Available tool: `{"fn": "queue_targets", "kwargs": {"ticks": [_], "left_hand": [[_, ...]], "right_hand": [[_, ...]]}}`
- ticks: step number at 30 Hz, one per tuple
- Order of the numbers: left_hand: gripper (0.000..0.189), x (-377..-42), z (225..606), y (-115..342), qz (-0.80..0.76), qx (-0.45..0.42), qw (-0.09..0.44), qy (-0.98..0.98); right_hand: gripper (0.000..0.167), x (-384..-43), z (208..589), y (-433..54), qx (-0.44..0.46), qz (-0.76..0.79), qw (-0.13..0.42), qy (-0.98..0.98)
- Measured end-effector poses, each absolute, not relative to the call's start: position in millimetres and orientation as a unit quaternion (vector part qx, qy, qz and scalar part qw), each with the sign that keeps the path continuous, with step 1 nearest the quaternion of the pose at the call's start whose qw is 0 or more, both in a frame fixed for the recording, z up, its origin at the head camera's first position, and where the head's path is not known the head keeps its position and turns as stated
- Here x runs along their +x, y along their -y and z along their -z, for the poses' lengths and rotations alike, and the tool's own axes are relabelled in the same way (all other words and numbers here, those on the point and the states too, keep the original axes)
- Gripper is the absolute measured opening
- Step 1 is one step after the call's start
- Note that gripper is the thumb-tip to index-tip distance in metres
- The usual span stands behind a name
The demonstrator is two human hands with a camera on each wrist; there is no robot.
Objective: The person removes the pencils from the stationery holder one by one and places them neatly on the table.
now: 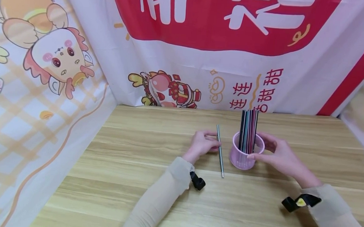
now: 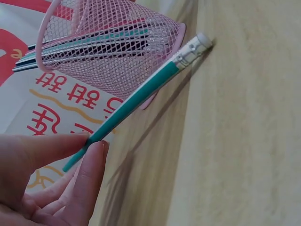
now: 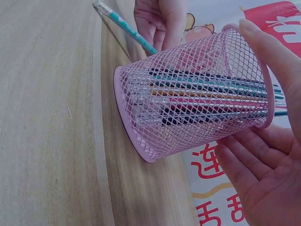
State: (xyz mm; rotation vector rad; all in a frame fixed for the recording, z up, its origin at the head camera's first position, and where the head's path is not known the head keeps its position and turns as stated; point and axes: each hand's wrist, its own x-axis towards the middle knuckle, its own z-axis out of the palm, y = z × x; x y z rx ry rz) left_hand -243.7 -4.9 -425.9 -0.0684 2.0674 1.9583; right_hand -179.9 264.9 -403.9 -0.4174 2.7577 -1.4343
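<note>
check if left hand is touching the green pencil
Touching: the left wrist view shows the left hand pinching the green pencil between thumb and finger.

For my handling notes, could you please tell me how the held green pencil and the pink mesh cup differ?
The green pencil is slim; the pink mesh cup is wide and holds more pencils. The left hand pinches the pencil at a slant, while the right hand holds the cup, which stands upright. Each is held one-handed.

Red characters (image 1: 241, 95) on the white back cloth (image 1: 200, 64) read 连连 and 甜甜; lettering on the green pencil (image 3: 126, 27) is illegible.
</note>
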Motion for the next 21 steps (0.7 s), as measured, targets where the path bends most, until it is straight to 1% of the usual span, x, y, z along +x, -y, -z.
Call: {"fn": "queue_targets", "kwargs": {"ticks": [7, 21], "left_hand": [[0.040, -245, 432, 0, -0.660, -0.041, 0.138, -0.737], [0.041, -248, 432, -10, -0.597, -0.063, 0.121, -0.791]], "right_hand": [[0.090, -180, 403, -264, -0.130, 0.454, 0.005, -0.881], [0.090, -180, 404, -264, -0.131, 0.457, 0.006, -0.880]]}}
